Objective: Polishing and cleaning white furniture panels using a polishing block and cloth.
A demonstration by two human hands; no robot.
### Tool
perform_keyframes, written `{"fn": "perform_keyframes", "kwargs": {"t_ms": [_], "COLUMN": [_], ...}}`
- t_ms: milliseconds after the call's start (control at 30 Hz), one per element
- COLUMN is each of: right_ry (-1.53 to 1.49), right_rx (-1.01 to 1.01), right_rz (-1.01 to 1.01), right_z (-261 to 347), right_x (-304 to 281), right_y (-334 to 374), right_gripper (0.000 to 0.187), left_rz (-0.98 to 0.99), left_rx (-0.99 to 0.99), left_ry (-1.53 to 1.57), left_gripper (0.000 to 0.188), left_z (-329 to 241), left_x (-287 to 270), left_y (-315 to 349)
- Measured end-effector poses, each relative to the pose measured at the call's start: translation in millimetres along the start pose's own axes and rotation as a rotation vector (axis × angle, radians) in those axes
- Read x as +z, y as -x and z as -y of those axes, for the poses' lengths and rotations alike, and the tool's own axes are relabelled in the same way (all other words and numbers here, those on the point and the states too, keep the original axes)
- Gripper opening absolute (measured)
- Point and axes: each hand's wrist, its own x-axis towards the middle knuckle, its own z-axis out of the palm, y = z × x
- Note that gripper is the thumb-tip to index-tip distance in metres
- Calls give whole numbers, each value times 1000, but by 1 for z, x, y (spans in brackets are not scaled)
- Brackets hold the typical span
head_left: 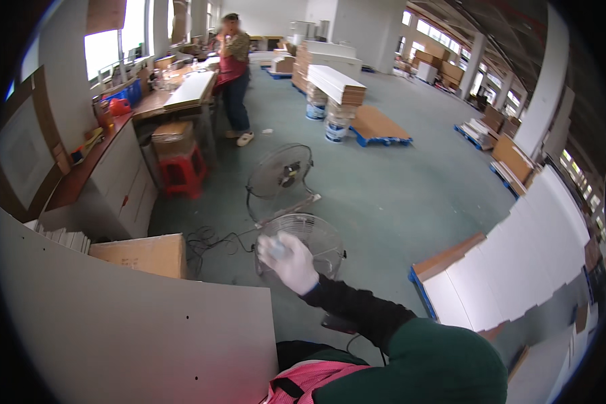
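My right hand (pixel 296 268), in a white glove, is raised over the floor beyond the corner of a large white panel (pixel 148 330). Its fingers are curled, and a small grey-blue patch shows among them; blur keeps me from making out what it is. Behind the hand stands a round floor fan (pixel 323 236) with a wire guard, apart from it as far as I can tell. The panel, with several small dark holes in it, spreads across the lower left. My left hand does not show.
A second floor fan (pixel 283 174) stands farther off, with black cables (pixel 212 241) on the floor. Beyond the panel sits a cardboard box (pixel 145 254). White boards (pixel 505 262) lie on a blue pallet at right. Another person (pixel 234 74) stands by a workbench.
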Motion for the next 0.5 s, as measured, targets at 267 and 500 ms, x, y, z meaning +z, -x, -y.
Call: {"fn": "perform_keyframes", "kwargs": {"t_ms": [267, 500], "right_ry": [372, 235], "right_rx": [622, 795], "right_rz": [422, 412], "right_z": [-88, -105], "right_x": [-128, -125], "right_y": [86, 75], "right_gripper": [19, 24], "left_rz": [-49, -17], "left_rx": [-118, -114], "left_ry": [214, 173], "left_gripper": [68, 68], "left_z": [-98, -109], "left_x": [14, 26], "left_y": [-23, -23]}}
